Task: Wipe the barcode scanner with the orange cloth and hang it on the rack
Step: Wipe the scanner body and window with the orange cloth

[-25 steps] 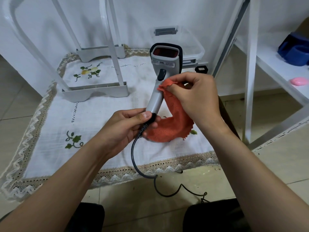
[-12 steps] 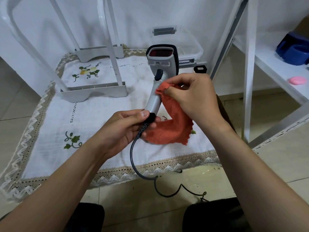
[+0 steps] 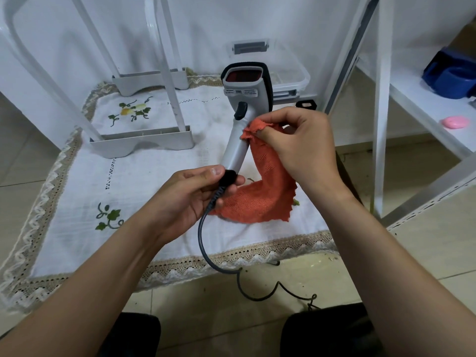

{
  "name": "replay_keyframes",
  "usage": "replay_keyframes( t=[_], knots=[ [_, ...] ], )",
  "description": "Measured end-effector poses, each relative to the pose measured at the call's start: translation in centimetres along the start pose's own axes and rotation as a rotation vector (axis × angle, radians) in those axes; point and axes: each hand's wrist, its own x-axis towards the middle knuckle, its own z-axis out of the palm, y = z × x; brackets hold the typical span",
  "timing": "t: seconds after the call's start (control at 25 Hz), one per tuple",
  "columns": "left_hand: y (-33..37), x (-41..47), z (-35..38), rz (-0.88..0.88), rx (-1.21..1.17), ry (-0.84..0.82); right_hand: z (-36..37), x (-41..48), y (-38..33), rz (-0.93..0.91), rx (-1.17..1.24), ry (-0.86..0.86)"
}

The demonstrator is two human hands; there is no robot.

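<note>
The grey and black barcode scanner [image 3: 240, 119] stands upright above the embroidered white cloth, its red window facing me. My left hand [image 3: 190, 199] grips the black base of its handle, where the dark cable [image 3: 203, 243] leaves and trails to the floor. My right hand [image 3: 296, 145] pinches the orange cloth [image 3: 265, 186] against the right side of the grey handle, just below the black trigger. The rest of the cloth hangs down behind my left fingers. The white rack [image 3: 144, 140] stands on the tablecloth to the left.
An embroidered white tablecloth [image 3: 108, 191] with a lace border covers the low surface. A clear plastic box [image 3: 280, 65] sits behind the scanner. White shelving at right holds a blue object [image 3: 453, 76] and a pink item [image 3: 455, 122]. Tiled floor lies below.
My right hand slid the orange cloth a little down the scanner's handle. The scanner shifted slightly left. My left hand kept its grip on the base.
</note>
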Motion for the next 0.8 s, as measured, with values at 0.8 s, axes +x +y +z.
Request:
replay_keyframes(
  t=[0.8],
  knots=[
    [0.09, -0.04, 0.2, -0.047, -0.027, 0.033, 0.72, -0.66, 0.09, 0.05, -0.012, -0.102]
  ],
)
